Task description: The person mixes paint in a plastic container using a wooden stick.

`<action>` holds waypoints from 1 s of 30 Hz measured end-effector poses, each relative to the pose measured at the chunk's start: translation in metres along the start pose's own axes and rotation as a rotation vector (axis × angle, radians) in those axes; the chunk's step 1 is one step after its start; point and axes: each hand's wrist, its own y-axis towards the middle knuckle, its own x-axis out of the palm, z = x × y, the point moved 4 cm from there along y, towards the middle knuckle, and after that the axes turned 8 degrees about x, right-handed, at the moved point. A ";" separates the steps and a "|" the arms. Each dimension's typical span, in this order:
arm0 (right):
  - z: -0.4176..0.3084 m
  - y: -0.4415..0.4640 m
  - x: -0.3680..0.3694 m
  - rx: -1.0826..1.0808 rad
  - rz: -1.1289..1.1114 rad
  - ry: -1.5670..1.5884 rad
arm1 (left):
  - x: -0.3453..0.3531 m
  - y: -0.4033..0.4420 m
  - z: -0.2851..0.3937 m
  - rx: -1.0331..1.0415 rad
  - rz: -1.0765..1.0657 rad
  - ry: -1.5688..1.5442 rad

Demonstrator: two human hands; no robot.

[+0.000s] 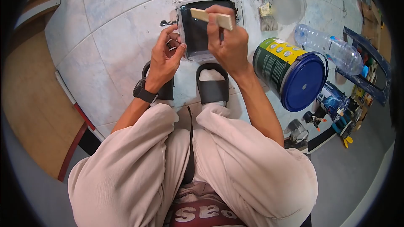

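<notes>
A clear plastic tub point(198, 55) holding dark liquid stands on the tiled floor in front of my feet. My right hand point(228, 44) is closed round a flat pale wooden stick point(201, 15), which lies slantwise over the tub. Whether the stick touches the liquid is hard to tell. At the tub's left wall is my left hand point(169, 54), its fingers curled and its fingertips against the rim and side. A dark watch sits on my left wrist. Beside the tub's left edge lies a small dark object point(167, 23).
A paint bucket with a blue lid point(305, 82) lies on its side to the right. Behind it are a paintbrush point(267, 14) and a clear plastic bottle point(328, 48). Farther right are a dark frame point(370, 65), a clear cup point(296, 131) and several tools. Wooden panels point(38, 101) stand left.
</notes>
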 end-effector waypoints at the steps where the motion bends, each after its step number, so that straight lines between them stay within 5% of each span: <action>1: -0.003 -0.005 0.000 -0.016 -0.050 -0.034 | 0.000 0.000 -0.001 0.011 -0.002 -0.002; 11: -0.003 -0.036 -0.051 0.004 -0.119 -0.261 | 0.000 0.000 0.001 0.002 0.008 -0.034; 18: 0.005 0.001 -0.053 -0.029 0.147 -0.320 | 0.001 0.000 0.002 0.001 0.003 -0.031; 30: -0.013 -0.043 -0.021 -0.050 -0.135 -0.056 | 0.000 0.000 0.003 -0.003 -0.009 -0.014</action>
